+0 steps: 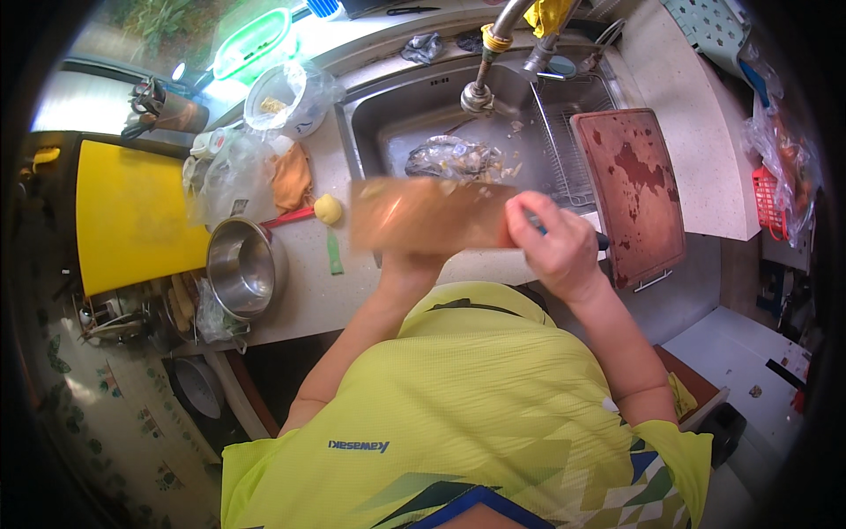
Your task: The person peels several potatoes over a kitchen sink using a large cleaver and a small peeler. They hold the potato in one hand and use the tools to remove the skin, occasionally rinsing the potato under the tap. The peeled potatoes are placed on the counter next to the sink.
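Observation:
My right hand (555, 244) grips a broad, brownish rectangular blade (429, 215), seemingly a cleaver, blurred, with pale food bits along its far edge. A dark handle end shows beside the fist. Only the heel and wrist of my left hand (415, 264) are visible; its fingers are hidden under the blade, so what they hold cannot be told. Beyond the blade, a clear plastic bag with food scraps (456, 159) lies in the steel sink (390, 106). Left of the blade a peeled yellowish potato-like piece (328, 209) rests on the counter, near a green strip-like tool (335, 252).
A reddish cutting board (634, 198) leans over the sink's right edge beside a wire rack (562, 145). The faucet (477, 96) hangs above the sink. Left stand a steel pot (241, 268), a white tub (291, 119), plastic bags (238, 172) and a yellow board (139, 218).

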### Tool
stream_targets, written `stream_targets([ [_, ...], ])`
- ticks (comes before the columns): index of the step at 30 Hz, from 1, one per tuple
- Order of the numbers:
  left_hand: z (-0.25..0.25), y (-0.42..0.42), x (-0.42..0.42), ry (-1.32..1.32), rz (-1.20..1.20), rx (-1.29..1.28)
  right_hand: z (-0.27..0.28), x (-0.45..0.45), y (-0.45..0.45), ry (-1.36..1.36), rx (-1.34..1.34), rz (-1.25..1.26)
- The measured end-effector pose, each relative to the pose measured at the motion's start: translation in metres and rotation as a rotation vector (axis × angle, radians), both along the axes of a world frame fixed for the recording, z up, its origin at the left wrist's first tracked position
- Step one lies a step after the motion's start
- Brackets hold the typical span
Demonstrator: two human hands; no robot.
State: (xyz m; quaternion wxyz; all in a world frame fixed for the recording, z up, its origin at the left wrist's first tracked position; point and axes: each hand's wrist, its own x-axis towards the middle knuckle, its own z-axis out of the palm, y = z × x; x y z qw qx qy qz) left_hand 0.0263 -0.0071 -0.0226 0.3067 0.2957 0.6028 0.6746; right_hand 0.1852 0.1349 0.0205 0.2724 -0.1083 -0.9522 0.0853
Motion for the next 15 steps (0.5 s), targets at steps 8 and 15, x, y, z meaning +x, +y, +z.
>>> stream_targets([
  [8,-0.007,-0.001,-0.005,0.274,0.0,-0.172,0.002,0.0,-0.007,0.123,-0.205,-0.042],
  [15,0.008,-0.001,-0.007,-0.135,-0.142,-0.146,0.01,-0.008,-0.024,0.137,-0.06,0.152],
])
